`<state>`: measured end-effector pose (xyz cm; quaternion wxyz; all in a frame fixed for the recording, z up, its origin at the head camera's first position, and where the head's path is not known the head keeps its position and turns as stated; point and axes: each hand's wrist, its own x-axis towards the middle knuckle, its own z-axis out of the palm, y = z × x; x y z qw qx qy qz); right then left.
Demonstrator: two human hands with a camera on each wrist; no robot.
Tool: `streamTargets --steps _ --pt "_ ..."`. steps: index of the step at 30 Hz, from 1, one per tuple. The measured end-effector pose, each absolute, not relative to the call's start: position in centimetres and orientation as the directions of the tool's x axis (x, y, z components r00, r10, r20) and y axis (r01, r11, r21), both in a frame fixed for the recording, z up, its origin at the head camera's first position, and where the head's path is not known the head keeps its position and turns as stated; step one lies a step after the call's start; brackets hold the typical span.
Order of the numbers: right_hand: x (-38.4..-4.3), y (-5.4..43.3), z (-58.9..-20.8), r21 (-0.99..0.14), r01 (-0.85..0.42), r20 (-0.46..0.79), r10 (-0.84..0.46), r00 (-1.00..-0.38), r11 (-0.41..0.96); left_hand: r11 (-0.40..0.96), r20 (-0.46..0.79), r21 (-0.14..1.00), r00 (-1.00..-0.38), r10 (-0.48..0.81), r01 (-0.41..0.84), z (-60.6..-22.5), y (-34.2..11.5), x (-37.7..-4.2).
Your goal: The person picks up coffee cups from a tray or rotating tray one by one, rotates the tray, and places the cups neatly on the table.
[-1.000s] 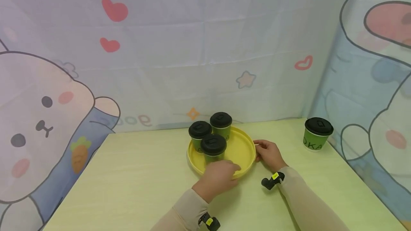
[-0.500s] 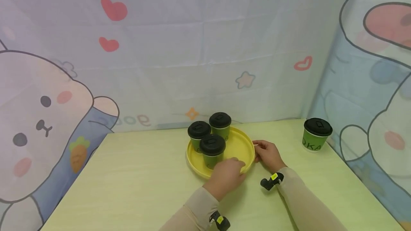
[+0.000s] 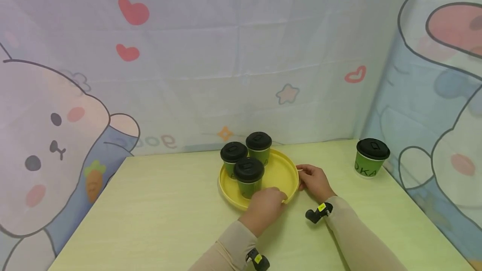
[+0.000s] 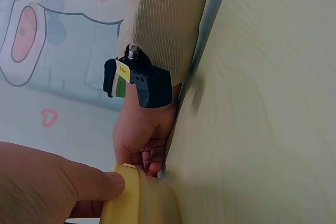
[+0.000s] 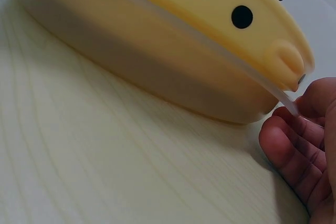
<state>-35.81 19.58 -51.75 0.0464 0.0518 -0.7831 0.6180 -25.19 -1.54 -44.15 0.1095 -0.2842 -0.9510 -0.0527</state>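
The person's left hand [image 3: 264, 207] reaches in over the near edge of a round yellow tray [image 3: 283, 175], back of the hand up, its thumb [image 4: 107, 183] pressed on top of the rim and its fingers mostly hidden — a pinch on that edge. The right hand [image 3: 315, 182] comes in from the right side, thumb above and fingers curled below the pale rim, gripping it. Against a second ago, the left hand sits a little farther right along the near edge, baring more of the nearest cup [image 3: 249, 177]; the right hand keeps its place. The tray rests on the pale wooden table [image 3: 158, 204], its wall deep and smooth, with a black eye dot [image 5: 242, 17] and a raised bump [image 5: 287, 59] on its upper face. The nearest cup, a left cup [image 3: 232, 156] and a rear cup [image 3: 260, 145], all green with black lids, cluster upright on its left half; a similar fourth cup [image 3: 370, 158] stands well apart, right of the tray.
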Motion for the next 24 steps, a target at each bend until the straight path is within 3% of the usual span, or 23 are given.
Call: streamTargets --steps 24 --pt "-35.6 19.4 -51.6 -0.962 -0.149 0.146 -0.030 -0.989 0.228 0.818 0.189 0.037 -0.808 0.559 0.574 -43.7 -4.9 -24.8"
